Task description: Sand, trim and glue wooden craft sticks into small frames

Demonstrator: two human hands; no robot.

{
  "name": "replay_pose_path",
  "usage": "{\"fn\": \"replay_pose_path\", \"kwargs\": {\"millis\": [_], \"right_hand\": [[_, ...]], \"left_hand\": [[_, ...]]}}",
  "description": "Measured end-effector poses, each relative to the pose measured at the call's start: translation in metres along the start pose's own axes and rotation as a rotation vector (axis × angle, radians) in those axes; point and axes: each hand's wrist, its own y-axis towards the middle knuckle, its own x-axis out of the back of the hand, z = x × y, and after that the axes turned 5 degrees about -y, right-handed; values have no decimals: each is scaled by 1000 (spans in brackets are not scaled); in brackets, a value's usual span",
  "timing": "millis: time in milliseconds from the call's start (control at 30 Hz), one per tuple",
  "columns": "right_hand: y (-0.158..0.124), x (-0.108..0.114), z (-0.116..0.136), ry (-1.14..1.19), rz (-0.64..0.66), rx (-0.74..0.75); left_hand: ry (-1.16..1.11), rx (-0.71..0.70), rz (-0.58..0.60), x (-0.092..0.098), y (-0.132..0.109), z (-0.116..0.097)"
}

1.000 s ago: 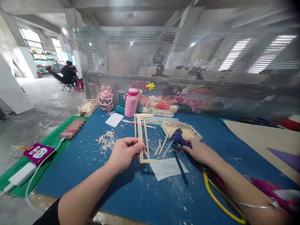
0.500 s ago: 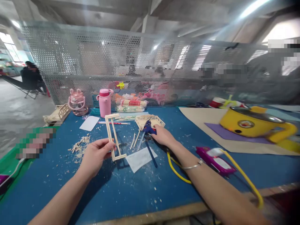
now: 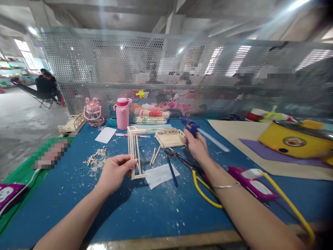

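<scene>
Stick frame [image 3: 134, 152] is standing nearly upright over the blue table [image 3: 130, 211], with its long axis running vertically and its short foot pointing right, just above a white paper sheet [image 3: 161, 173]. Left hand [image 3: 114, 172] is pinching 1 long rail between thumb and fingertips. Right hand [image 3: 198, 147] is wrapping closed around a glue gun [image 3: 191, 127], with the nozzle pointing away and left. In my judgement, steadying the frame and meeting a joint squarely is mattering most.
</scene>
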Motion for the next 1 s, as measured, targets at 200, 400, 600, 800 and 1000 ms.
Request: {"fn": "replay_pose_path", "kwargs": {"millis": [200, 400, 600, 800, 1000], "right_hand": [[-19, 26, 48, 746, 139, -68], [-74, 42, 87, 770, 369, 216], [-92, 38, 72, 594, 482, 347], [-92, 39, 68, 506, 447, 342], [-95, 39, 66, 466, 400, 345]], "left_hand": [[116, -78, 46, -2, -3, 7], [173, -115, 57, -4, -5, 10], [163, -111, 58, -7, -6, 6], [158, -101, 68, -6, -6, 6], [202, -119, 89, -5, -5, 6]]}}
